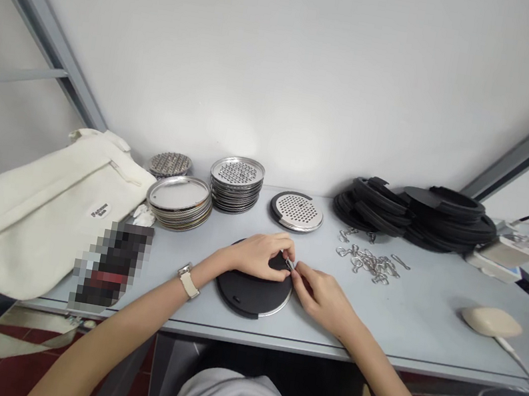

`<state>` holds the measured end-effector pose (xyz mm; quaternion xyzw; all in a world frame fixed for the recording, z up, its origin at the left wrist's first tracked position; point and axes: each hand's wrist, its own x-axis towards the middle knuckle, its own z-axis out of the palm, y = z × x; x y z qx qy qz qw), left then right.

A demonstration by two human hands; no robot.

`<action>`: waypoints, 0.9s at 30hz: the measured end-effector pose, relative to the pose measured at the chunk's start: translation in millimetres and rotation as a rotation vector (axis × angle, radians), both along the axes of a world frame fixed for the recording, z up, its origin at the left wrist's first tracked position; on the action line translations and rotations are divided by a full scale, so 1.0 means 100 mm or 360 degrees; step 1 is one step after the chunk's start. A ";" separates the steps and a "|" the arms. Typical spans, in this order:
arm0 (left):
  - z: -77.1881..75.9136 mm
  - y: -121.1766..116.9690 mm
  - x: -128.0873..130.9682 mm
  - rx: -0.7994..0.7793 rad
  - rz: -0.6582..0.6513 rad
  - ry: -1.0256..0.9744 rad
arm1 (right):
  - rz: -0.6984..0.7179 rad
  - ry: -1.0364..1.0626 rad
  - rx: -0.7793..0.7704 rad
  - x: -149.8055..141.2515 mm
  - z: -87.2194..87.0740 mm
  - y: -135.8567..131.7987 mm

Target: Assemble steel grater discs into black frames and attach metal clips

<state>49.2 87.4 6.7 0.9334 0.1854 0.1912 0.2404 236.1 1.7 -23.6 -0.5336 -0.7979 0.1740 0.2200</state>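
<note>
White bag (28, 213): small oval label (two lines, perhaps), print unreadable.
</note>
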 end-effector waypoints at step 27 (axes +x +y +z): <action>-0.02 -0.03 0.01 0.0240 0.0093 0.0256 | -0.0018 -0.0105 0.0054 -0.02 0.00 0.01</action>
